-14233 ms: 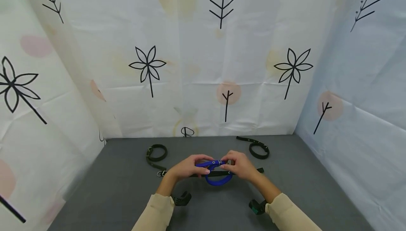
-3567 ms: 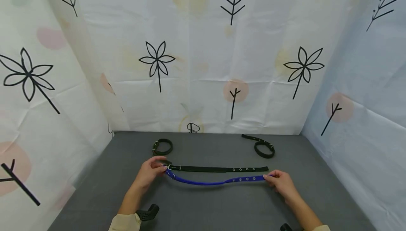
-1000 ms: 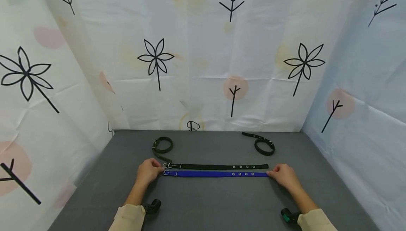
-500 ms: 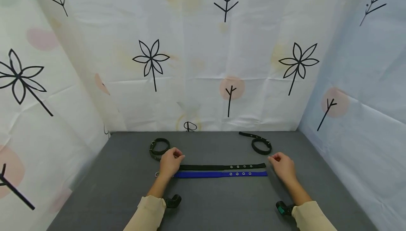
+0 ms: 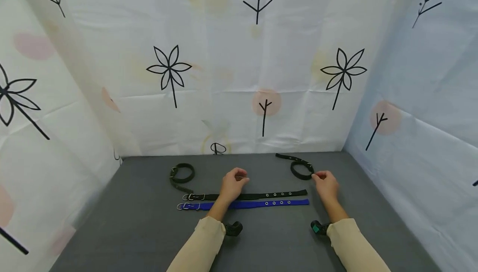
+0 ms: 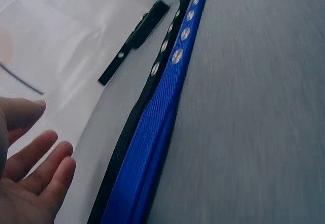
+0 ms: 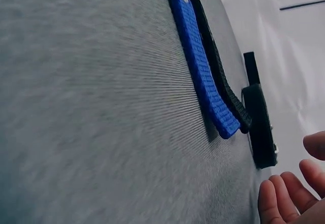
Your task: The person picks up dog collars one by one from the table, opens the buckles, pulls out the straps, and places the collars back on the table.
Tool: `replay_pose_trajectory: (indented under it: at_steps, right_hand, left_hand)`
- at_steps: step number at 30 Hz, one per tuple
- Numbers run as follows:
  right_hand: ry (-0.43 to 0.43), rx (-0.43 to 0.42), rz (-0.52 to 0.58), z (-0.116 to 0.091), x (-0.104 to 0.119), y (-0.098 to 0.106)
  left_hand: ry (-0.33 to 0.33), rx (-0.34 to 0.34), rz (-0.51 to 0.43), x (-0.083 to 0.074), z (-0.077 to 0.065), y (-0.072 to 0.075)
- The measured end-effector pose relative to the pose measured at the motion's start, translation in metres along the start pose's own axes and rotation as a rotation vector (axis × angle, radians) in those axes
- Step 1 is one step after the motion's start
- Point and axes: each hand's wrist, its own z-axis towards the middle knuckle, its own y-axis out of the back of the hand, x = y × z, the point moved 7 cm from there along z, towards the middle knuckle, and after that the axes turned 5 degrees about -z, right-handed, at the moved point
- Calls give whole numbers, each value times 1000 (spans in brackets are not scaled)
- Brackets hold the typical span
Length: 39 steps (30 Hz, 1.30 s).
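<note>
A blue collar with metal eyelets and a buckle lies straight on the grey table, just in front of a straight dark collar. My left hand hovers over the middle of both, and its fingers are relaxed with nothing in them. At the back right is a rolled dark collar with its tail stretched out behind. My right hand is beside that roll, fingertips at its near right edge in the head view. In the right wrist view the fingers are loosely bent and apart from it.
Another rolled dark green collar lies at the back left, its tail reaching the straight dark collar's buckle end. White patterned cloth walls enclose the table at the back and sides.
The blue collar, earlier handled as a loop, then stretched out, has been laid flat and released. Both hands have left its ends: the left moved right, the right moved back toward the rolled collar.
</note>
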Motion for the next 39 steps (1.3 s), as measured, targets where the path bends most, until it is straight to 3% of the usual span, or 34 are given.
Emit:
replay_pose_trajectory:
  at_steps: [8,15,26,39]
  right_hand:
    - [-91,21,32,12,2,-17]
    - [-150,38,-6,20,3,-23]
    - [-133,49,-88,23,2,-24]
    - [-136,83,-136,23,3,-28]
  left_hand:
    - [78,115,-207,-1,17,-47]
    - [153,200,-338,-5,17,-79]
    - [177,270,-328,-10,14,-103]
    - [192,383,-230,-17,20,-120]
